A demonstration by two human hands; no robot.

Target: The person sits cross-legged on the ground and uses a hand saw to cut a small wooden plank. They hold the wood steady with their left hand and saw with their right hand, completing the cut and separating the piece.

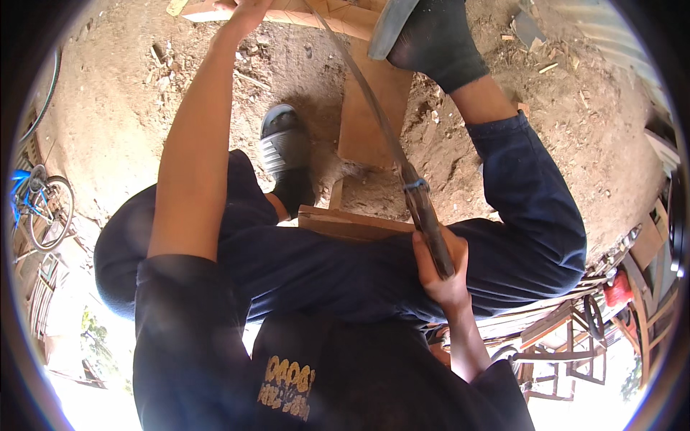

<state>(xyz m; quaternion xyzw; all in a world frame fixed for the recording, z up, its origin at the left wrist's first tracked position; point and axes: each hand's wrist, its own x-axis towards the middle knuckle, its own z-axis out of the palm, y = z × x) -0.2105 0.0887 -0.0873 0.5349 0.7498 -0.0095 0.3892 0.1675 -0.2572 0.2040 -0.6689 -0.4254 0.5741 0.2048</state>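
My right hand (444,269) is closed round the dark handle of a long, narrow-bladed tool (381,126). A blue band wraps the tool where the handle meets the blade. The blade slants up and left to a wooden plank (338,16) at the top edge; its tip is not clearly seen, and I cannot tell if it is a saw or a knife. My left hand (248,10) is at that plank, cut off by the picture's edge, its fingers mostly hidden. My right foot, in a dark sock (438,47) and grey sandal (392,25), is beside the plank's right part.
A brown board (374,108) runs below the plank, over dirt ground strewn with wood chips. My left foot wears a grey slide (282,147). A wooden seat edge (352,224) shows by my legs. A blue bicycle (43,205) stands left; wooden frames (568,352) stand right.
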